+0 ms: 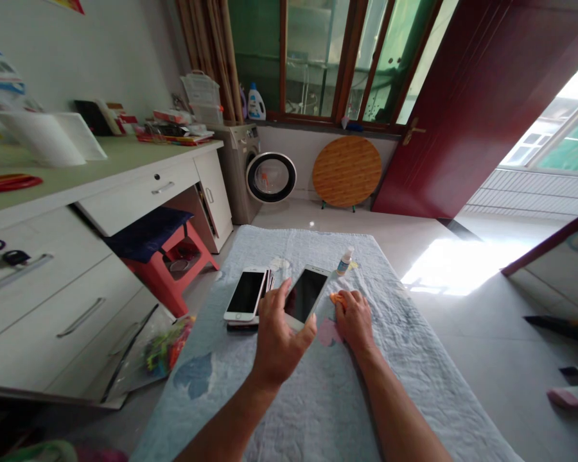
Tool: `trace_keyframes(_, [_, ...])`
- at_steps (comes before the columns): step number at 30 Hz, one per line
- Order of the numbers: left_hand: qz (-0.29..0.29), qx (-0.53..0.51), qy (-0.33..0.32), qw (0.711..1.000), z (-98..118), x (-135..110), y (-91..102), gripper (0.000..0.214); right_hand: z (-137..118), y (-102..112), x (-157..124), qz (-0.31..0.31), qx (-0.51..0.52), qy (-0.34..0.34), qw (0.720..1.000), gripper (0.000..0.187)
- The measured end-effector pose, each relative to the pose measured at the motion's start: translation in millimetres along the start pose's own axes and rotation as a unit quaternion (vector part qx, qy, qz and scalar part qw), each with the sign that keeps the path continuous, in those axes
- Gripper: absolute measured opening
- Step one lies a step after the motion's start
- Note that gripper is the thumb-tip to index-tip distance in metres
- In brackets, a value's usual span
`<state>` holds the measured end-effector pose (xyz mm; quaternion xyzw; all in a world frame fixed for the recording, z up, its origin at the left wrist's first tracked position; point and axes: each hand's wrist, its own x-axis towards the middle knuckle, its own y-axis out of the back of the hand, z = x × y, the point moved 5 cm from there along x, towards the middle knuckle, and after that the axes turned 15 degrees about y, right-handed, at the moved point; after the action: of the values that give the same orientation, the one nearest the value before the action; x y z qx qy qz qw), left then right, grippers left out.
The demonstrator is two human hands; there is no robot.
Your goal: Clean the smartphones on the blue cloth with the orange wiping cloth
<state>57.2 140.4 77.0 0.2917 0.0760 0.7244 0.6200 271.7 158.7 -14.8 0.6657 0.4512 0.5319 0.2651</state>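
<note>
White rectangular smartphone [306, 295] held in left hand [280, 330]; right hand [355, 319] clutches bunched orange cloth [336, 299], three o'clock, off screen. Stacked white-topped phones [245, 295], nine o'clock: whether done, unclear. Held one seems unfinished.

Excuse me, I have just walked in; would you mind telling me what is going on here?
A person's left hand holds a white phone, its dark screen showing, above the patterned table cover. The right hand holds an orange cloth beside it, off the phone. A small bottle stands upright just beyond the right hand. To the left, another white phone lies on top of a small stack.
</note>
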Motion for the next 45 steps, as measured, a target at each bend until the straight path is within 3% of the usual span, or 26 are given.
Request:
trace_keyframes(3, [-0.047,-0.034,0.061,0.996,-14,-5,-33.3,0.058,2,0,3,0.000,0.003,0.004,1.000,0.020])
trace_keyframes(8, [-0.020,-0.003,0.061,0.998,-32,-9,-58.1,0.058,7,-2,5,0.000,0.011,0.016,1.000,0.021])
trace_keyframes(20, [0.061,0.150,0.034,0.986,-45,-6,-61.3,0.061,14,-6,5,0.000,0.029,0.028,0.999,0.024])
trace_keyframes(24, [0.031,0.225,0.067,0.972,-48,-4,-65.4,0.058,15,-4,10,-0.002,0.040,-0.004,0.999,0.025])
trace_keyframes(28, [-0.011,0.266,0.074,0.961,-51,-9,-69.2,0.066,5,-1,24,-0.003,0.136,-0.053,0.989,0.022])
trace_keyframes(31, [-0.033,0.269,0.067,0.960,-52,-15,-70.2,0.075,-19,-1,37,0.019,0.220,-0.031,0.975,0.021])
trace_keyframes(35, [-0.047,0.262,0.073,0.961,-51,-19,-70.1,0.072,-43,-9,40,0.078,0.257,-0.035,0.963,0.022])
trace_keyframes(38, [-0.052,0.263,0.085,0.960,-50,-21,-71.0,0.070,-47,-17,35,0.097,0.260,-0.030,0.960,0.022])
trace_keyframes(45, [-0.032,0.246,0.101,0.963,-46,-24,-74.5,0.070,-39,-25,33,0.057,0.277,0.013,0.959,0.021])
